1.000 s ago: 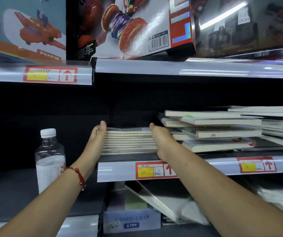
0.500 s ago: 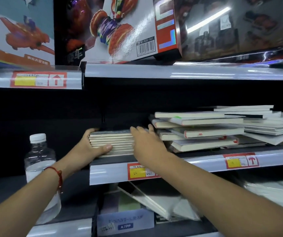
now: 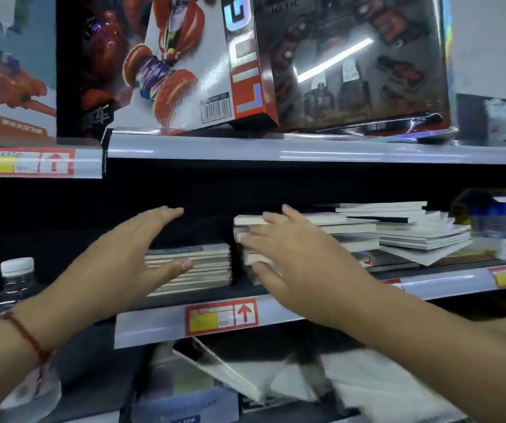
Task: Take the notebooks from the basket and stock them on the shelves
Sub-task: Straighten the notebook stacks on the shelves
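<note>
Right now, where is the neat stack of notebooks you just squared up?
In the head view, the neat stack lies on the middle shelf, left of the messy pile, partly behind the left hand.

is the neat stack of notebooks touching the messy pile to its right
Apart. The head view shows a dark strip of bare shelf between the neat stack and the messy pile, running down to the shelf edge, though the right hand covers the pile's left end.

Dim store shelving [image 3: 306, 151], glossy toy boxes [image 3: 352, 65]
</note>
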Available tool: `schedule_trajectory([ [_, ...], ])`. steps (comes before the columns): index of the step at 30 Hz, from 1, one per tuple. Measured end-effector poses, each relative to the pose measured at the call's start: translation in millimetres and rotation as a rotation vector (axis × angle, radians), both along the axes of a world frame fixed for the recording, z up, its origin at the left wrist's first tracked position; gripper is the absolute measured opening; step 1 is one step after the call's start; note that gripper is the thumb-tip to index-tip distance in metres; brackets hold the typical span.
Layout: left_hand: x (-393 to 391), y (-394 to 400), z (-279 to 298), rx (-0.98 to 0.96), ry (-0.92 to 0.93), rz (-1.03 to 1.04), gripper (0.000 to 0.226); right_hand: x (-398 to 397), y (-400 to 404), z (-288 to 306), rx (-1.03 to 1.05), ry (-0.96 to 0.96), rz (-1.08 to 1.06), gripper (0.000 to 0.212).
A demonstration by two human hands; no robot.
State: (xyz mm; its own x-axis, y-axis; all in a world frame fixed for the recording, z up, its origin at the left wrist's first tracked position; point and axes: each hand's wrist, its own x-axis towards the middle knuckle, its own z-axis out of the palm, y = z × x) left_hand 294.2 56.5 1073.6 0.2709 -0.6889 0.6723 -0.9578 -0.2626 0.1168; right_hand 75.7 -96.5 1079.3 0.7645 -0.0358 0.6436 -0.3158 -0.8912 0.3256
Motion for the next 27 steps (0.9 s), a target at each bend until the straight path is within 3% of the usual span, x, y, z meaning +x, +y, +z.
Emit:
schedule_trajectory([
  [10,-79,-96,34,0.232,-0.176,0.029,0.088,-92,-111,20,-0.003,0.151,-0.248,0.057],
  [16,-98,-124,45,0.272,0.003,-0.012,0.081,-111,-144,40,0.291,0.111,-0.178,0.063],
  [21,-108,-127,44,0.214,0.151,-0.022,0.063,-95,-163,37,0.365,0.190,-0.111,0.051],
  [25,-106,-127,51,0.223,0.183,0.027,0.085,-84,-169,29,0.550,0.004,0.011,0.056],
  [27,-106,-127,55,0.222,0.213,0.025,0.083,-81,-171,30,0.637,-0.068,0.050,0.059],
])
